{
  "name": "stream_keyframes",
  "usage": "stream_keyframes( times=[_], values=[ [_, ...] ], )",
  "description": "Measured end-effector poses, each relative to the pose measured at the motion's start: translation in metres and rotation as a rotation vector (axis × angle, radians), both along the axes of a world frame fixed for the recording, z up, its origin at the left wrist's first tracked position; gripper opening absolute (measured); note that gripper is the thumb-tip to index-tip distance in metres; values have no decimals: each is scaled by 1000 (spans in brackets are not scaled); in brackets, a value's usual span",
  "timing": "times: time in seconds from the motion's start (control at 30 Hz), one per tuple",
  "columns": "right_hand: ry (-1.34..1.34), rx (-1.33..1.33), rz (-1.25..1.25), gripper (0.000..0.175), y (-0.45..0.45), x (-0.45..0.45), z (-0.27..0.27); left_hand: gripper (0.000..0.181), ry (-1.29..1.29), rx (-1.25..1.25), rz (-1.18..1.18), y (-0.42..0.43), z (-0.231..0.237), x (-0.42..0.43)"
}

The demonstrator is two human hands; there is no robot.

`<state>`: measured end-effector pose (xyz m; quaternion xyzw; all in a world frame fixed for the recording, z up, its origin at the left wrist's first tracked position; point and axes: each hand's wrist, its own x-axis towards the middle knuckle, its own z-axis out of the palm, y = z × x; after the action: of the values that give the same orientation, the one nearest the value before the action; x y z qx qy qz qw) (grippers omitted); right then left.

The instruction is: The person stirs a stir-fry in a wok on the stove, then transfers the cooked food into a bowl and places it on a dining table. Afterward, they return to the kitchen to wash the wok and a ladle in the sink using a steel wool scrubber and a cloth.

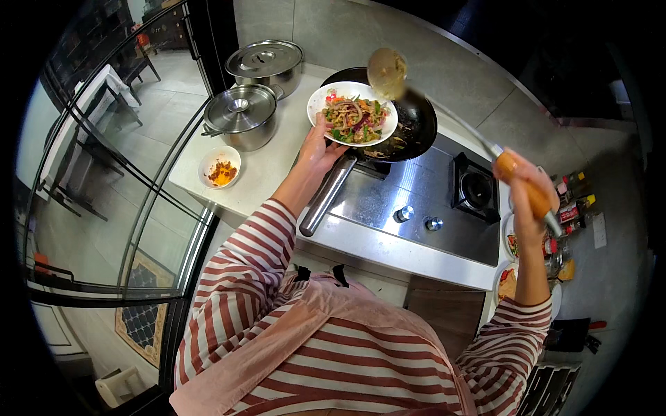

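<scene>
My left hand (321, 147) holds a white plate (315, 100) by its near left rim. On it lies a stir-fry (356, 117) of sliced onion, green and red pepper and small pieces of what looks like meat. Below and behind the plate sits a black wok (424, 122), with some food bits left inside and its metal handle (329, 197) towards me. In my right hand (525, 179) is a long ladle by its wooden handle (530, 192). The food-smeared ladle bowl (386, 73), blurred, is raised above the wok, just beyond the plate.
Two lidded steel pots (264, 60) (240, 117) and a white bowl of orange-red seasoning (219, 167) stand left on the counter. A second burner (475, 188) lies right of the wok. Plates of food (507, 283) and several bottles (570, 210) line the right side. Glass doors (156, 171) border the left.
</scene>
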<state>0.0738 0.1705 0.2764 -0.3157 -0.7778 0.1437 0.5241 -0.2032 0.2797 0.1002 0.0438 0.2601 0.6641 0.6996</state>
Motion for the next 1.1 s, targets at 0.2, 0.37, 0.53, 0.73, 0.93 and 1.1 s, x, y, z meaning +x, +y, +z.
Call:
stream_keyframes(
  times=[0.2,0.37,0.53,0.73,0.93,1.1],
  values=[
    [176,-230,-142,13,70,9,-13,44,13,-30,107,-35,-8,-26],
    [-124,-92,-105,12,135,7,-58,43,77,-69,161,-65,-18,-43],
    [-305,-19,50,13,135,-29,-52,44,89,-70,214,-88,-17,-44],
    [-169,-299,-47,17,144,-9,-2,52,94,-6,167,-100,-21,-35],
    [43,-500,-296,21,154,5,19,49,106,24,128,-105,-13,-31],
    [698,-744,-79,22,179,30,-88,47,152,-7,101,-105,-13,-25]
  ],
)
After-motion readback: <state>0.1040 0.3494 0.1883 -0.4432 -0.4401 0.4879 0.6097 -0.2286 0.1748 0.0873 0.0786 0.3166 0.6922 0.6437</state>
